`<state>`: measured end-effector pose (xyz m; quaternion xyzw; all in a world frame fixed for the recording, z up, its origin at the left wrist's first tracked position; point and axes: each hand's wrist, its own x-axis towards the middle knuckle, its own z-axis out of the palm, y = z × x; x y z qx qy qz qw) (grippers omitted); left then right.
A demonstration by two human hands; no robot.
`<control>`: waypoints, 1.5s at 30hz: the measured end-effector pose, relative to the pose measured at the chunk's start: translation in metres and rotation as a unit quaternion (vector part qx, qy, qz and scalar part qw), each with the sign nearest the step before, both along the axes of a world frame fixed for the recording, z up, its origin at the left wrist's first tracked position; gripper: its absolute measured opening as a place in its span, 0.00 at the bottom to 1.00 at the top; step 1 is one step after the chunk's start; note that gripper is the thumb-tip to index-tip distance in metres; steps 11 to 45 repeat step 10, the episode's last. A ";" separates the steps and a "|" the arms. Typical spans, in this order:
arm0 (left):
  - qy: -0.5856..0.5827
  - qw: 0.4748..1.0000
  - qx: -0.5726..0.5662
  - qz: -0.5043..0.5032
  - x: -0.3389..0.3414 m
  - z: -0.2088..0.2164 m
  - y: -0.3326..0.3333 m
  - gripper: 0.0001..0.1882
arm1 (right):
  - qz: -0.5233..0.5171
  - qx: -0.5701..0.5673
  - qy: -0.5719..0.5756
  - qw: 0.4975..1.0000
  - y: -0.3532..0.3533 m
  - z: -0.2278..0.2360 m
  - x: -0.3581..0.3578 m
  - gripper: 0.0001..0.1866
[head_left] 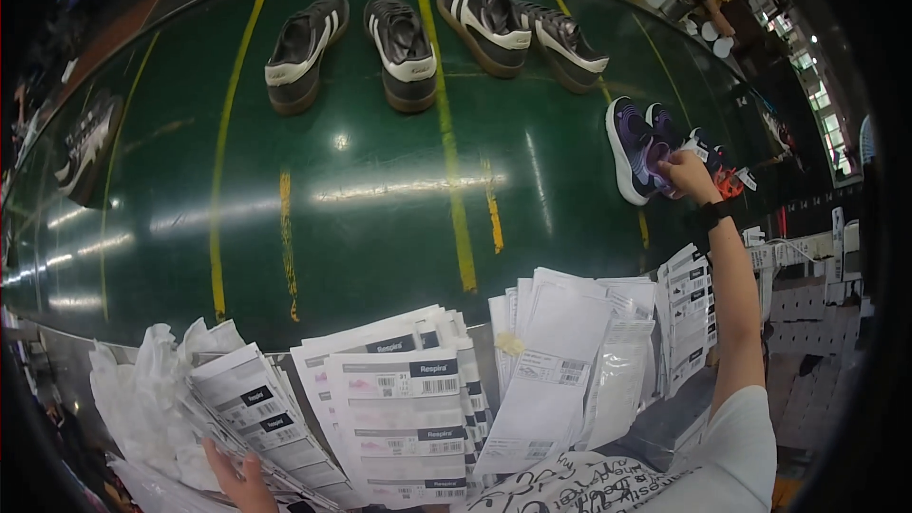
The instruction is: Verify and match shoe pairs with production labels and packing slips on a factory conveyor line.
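At the right of the green belt, my right hand [688,177] is closed on the heel end of a purple and navy sneaker [628,147] with a thick white sole. A second sneaker of like colours [660,122] stands close beside it, partly covered. Down at the lower left, my left hand [239,480] has its fingers apart beside a fanned stack of printed label sheets [275,413]. Whether it touches their edge I cannot tell. Only part of that hand shows.
Two pairs of black and white shoes [404,57] stand along the belt's far side. Another dark shoe [90,147] is at far left. More label sheets [399,418], white papers [556,361] and crumpled white wrapping [157,399] line the near edge. Orange shoes [730,182] sit beyond my right hand.
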<state>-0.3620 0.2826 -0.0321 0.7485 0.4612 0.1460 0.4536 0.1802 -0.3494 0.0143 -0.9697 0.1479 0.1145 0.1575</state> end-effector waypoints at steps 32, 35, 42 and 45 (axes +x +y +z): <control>-0.103 0.967 -0.227 0.057 -0.013 0.030 0.022 0.36 | 0.334 -0.012 -0.235 0.913 0.061 0.012 0.017 0.22; -0.103 0.967 -0.227 0.057 -0.013 0.030 0.022 0.36 | 0.334 -0.012 -0.235 0.913 0.061 0.012 0.017 0.22; -0.103 0.967 -0.227 0.057 -0.013 0.030 0.022 0.36 | 0.334 -0.012 -0.235 0.913 0.061 0.012 0.017 0.22; -0.103 0.967 -0.227 0.057 -0.013 0.030 0.022 0.36 | 0.334 -0.012 -0.235 0.913 0.061 0.012 0.017 0.22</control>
